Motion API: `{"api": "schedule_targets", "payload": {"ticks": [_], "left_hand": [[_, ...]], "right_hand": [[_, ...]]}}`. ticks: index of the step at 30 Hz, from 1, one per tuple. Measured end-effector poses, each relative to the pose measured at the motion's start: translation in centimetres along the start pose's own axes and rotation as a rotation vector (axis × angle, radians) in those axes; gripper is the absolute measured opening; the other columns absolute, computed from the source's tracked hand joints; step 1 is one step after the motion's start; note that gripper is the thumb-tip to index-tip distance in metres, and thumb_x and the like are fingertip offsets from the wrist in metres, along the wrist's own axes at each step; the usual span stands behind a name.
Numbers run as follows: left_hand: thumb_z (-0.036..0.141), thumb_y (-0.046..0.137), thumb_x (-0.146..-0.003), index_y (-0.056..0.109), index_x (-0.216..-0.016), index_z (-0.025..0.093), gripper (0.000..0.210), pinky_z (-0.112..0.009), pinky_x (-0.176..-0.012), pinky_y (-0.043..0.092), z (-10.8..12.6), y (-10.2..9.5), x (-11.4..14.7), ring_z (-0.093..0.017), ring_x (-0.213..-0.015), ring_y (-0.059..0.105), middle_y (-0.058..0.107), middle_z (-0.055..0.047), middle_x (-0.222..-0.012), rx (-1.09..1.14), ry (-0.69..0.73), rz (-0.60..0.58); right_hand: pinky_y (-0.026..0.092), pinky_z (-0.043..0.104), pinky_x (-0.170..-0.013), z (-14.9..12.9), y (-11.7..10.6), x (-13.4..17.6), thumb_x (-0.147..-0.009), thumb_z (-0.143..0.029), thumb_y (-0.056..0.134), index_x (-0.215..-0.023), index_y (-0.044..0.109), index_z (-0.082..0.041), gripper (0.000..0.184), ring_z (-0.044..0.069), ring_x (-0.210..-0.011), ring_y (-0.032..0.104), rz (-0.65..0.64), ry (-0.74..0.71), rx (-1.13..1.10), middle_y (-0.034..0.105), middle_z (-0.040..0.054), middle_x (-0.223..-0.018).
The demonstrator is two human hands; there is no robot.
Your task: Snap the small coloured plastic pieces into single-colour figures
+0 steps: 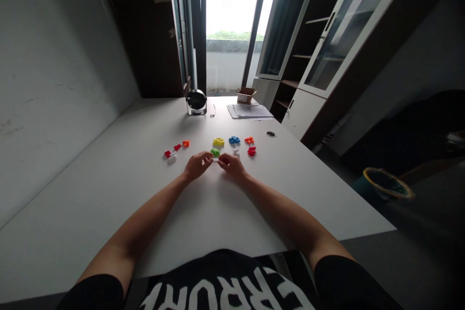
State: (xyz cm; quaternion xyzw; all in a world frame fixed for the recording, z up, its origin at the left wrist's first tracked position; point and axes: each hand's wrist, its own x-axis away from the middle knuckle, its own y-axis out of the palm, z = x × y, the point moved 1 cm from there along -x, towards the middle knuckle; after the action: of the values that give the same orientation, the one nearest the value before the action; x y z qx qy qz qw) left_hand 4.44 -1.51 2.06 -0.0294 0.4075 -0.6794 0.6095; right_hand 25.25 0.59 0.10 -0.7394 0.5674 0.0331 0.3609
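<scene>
Both hands meet at the middle of the white surface (pixel 109 189), fingertips drawn together over a small white piece (pixel 215 159). The left hand (pixel 196 164) pinches one end of it and the right hand (pixel 231 164) pinches the other, so each grip is closed on that same piece, which sits just above the surface between the two thumbs. It is too small to tell its exact shape.

Just beyond the left fingertips lies a green piece (pixel 215 152), nearly touching them. Farther back stand a yellow piece (pixel 218 141), a blue piece (pixel 234 140) and an orange piece (pixel 249 140) in a loose row, with a red piece (pixel 251 151) near the right hand and a small whitish bit (pixel 236 152) beside it.

Off to the left, well apart from the hands, sit a red piece with white (pixel 169 154), a small red piece (pixel 177 147) and an orange one (pixel 186 143).

At the far edge stand a small round fan (pixel 196 102), a stack of papers (pixel 249 111) and a little cardboard box (pixel 246 95)
</scene>
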Motion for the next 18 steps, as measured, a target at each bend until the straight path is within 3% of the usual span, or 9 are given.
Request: {"api": "schedule_targets", "payload": {"ticks": [3, 6, 14, 18], "left_hand": [[0.043, 0.057, -0.093, 0.071, -0.098, 0.018, 0.029, -0.028, -0.064, 0.05, -1.1, 0.5, -0.3, -0.015, -0.065, 0.063, 0.069, -0.004, -0.078, 0.278, -0.135, -0.024], [0.046, 0.063, -0.089, 0.071, -0.097, 0.016, 0.032, -0.027, -0.062, 0.05, -1.6, 0.8, -0.5, -0.015, -0.065, 0.063, 0.07, -0.004, -0.08, 0.441, -0.176, -0.056], [0.045, 0.07, -0.085, 0.071, -0.099, 0.016, 0.032, -0.028, -0.067, 0.052, -1.0, 0.4, -0.3, -0.015, -0.072, 0.063, 0.071, -0.006, -0.089, 0.535, -0.18, -0.067], [0.044, 0.073, -0.084, 0.069, -0.099, 0.016, 0.032, -0.031, -0.072, 0.054, -0.8, 0.6, -0.3, -0.015, -0.074, 0.065, 0.07, -0.006, -0.089, 0.583, -0.178, -0.073]], "right_hand": [[0.044, 0.026, -0.06, -0.5, 0.0, 0.1, -0.09, -0.041, 0.06, -0.089, 0.066, -0.02, 0.022, 0.014, -0.063, 0.053, 0.033, -0.028, 0.029, 0.064, 0.0014, -0.074], [0.046, 0.027, -0.063, -0.9, 0.0, 0.2, -0.09, -0.038, 0.06, -0.091, 0.066, -0.02, 0.019, 0.015, -0.064, 0.054, 0.044, -0.058, 0.056, 0.065, 0.0021, -0.075], [0.048, 0.028, -0.064, -0.8, -0.1, 0.2, -0.09, -0.039, 0.062, -0.098, 0.067, -0.021, 0.021, 0.015, -0.066, 0.058, 0.031, -0.067, 0.044, 0.068, 0.0034, -0.08], [0.046, 0.027, -0.061, -0.7, -0.1, 0.1, -0.092, -0.043, 0.061, -0.089, 0.066, -0.02, 0.024, 0.015, -0.064, 0.055, 0.018, -0.047, 0.083, 0.067, 0.0031, -0.076]]}}
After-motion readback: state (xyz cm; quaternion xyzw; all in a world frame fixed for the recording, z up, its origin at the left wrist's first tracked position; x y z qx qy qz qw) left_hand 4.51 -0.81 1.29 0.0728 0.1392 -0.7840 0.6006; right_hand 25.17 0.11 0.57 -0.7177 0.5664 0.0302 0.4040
